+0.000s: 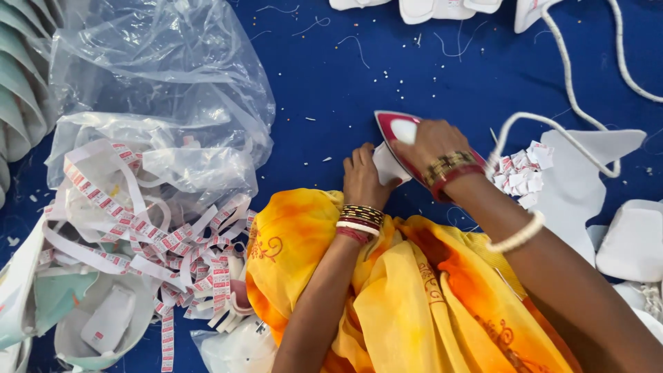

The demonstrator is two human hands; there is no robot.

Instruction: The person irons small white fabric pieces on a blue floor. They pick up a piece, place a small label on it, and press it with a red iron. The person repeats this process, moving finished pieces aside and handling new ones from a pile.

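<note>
Both my hands work one spot — right hand (429, 141) closed over the iron (402, 138), nose pointing up-left — left hand (364, 176) pressing the white piece (384, 166) beside it.

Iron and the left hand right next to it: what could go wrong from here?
The left hand pins a small white piece right at the edge of the iron held by the right hand; the fingertips could get burned. The white cord loops beside the cut labels and might sweep them away. The orange cloth lies close to the iron and could scorch.
</note>
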